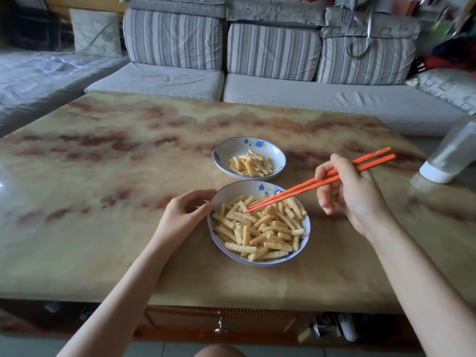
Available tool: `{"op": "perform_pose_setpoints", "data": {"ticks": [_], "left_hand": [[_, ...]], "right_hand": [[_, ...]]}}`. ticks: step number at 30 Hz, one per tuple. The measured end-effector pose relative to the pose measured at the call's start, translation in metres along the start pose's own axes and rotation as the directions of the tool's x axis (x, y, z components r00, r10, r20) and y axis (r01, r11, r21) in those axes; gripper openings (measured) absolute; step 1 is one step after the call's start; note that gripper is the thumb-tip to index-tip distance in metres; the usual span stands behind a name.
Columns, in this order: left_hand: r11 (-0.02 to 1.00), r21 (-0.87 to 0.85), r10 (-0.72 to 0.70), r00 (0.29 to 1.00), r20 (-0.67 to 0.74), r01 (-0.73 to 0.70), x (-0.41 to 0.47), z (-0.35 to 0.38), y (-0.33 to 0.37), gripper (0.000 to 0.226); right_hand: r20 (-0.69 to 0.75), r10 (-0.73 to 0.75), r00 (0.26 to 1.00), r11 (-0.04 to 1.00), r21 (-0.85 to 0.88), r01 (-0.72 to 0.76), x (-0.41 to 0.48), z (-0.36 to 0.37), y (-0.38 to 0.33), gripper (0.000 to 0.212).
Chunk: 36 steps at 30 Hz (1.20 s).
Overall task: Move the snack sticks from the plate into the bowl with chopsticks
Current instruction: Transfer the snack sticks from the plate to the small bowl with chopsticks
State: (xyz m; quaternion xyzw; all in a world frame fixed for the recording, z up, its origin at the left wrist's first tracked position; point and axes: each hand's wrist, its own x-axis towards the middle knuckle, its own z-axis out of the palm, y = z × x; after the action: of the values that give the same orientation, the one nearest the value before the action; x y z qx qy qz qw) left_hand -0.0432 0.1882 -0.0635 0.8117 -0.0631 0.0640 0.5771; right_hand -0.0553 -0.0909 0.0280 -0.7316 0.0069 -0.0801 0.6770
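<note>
Right hand [353,191] grasps orange chopsticks [304,185], tips at the snack sticks [260,228] heaped in the near plate [308,228]. Left hand [185,212] grips that plate's left rim. Just beyond, the bowl [226,148] holds a smaller heap; both stand on the marbled tabletop [103,176].

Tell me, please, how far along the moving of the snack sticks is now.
Done: a small heap already lies in the far bowl. In hand: the right hand holds the orange chopsticks, tips at the pile on the near plate; the left hand holds its rim. Left: most snack sticks still fill the plate.
</note>
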Motion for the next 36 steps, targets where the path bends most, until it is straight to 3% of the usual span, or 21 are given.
{"op": "perform_pose_setpoints", "data": {"ticks": [6,18,32,36], "left_hand": [[1.0,0.004,-0.001,1.0,0.001,0.001,0.0,0.0,-0.001,0.032],[1.0,-0.03,0.006,1.0,-0.003,-0.006,-0.001,0.001,0.0,0.026],[0.999,-0.034,-0.014,1.0,0.0,0.014,0.001,0.0,-0.004,0.032],[1.0,-0.025,-0.014,1.0,-0.001,0.014,0.001,0.0,-0.004,0.032]], "right_hand": [[-0.071,-0.029,0.997,0.991,0.126,0.037,0.005,0.001,0.002,0.044],[-0.262,-0.14,0.955,0.974,0.136,0.18,0.059,0.033,0.001,0.043],[-0.251,-0.168,0.953,0.977,0.087,0.195,0.074,0.039,0.016,0.045],[-0.178,-0.144,0.973,0.983,0.083,0.161,0.055,0.026,0.006,0.044]]}}
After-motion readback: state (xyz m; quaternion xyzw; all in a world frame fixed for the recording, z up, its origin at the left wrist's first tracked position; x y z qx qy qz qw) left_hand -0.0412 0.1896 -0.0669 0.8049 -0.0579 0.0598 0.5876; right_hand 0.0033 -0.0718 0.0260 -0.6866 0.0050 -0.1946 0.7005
